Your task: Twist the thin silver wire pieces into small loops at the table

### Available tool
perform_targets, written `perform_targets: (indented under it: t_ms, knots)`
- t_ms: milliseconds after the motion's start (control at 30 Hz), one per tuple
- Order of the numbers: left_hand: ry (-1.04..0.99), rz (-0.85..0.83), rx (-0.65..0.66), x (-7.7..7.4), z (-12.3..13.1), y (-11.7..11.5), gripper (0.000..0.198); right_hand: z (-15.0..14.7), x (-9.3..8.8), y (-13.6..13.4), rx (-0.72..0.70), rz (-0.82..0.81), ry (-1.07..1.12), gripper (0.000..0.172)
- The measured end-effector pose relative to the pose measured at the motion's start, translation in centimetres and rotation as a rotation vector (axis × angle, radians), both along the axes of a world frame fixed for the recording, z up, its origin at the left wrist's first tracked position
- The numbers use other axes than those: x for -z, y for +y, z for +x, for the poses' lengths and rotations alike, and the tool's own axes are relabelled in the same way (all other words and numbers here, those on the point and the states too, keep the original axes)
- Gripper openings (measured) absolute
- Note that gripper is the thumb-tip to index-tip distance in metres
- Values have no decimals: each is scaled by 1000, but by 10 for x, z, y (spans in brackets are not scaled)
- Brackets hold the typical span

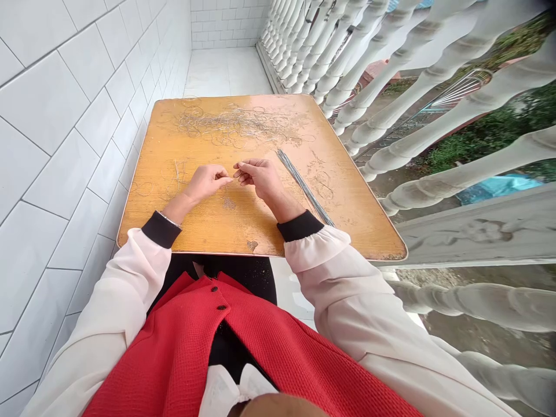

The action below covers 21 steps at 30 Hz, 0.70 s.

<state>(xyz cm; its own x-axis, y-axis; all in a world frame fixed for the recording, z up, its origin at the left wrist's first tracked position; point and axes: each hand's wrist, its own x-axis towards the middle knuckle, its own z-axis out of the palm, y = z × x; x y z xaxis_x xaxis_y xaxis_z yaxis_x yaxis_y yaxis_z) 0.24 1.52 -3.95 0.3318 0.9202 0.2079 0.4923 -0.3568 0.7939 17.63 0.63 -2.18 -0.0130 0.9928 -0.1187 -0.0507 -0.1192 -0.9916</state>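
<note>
Over the middle of the table, my left hand (207, 182) is closed in a pinch, thumb against fingers. My right hand (259, 177) faces it a short gap away, its thumb and index finger pressed together. Between the fingertips runs a faint thin wire, hard to make out at this size. Just below the hands lies a small tangle of fine wire (229, 203). Several loose bent wires (177, 175) lie left of my left hand. To the right of my right hand rests a bundle of straight grey wires (304, 187), slanting toward the near right.
A wide heap of tangled thin wire (234, 123) spreads along the far part of the worn wooden table (365, 231). A white tiled wall (65, 145) borders the left side. White balusters (391, 127) stand along the right.
</note>
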Motion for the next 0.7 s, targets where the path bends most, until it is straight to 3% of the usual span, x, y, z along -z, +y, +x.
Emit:
perform_targets:
  t_ms: [133, 300, 433, 567, 700]
  knots:
    - [181, 178, -10, 2, 1, -1, 29, -2, -2, -2, 43, 5, -61, 33]
    - [324, 217, 2, 1, 6, -6, 36, -1, 4, 2, 84, 60, -126, 31]
    - [302, 224, -2, 1, 11, -9, 39, -2, 8, 5, 107, 75, -127, 28]
    - [200, 110, -10, 4, 9, -8, 41, -1, 10, 8, 114, 65, -166, 26]
    - [-27, -172, -53, 2, 4, -2, 35, 1, 15, 13, 113, 98, -265, 24]
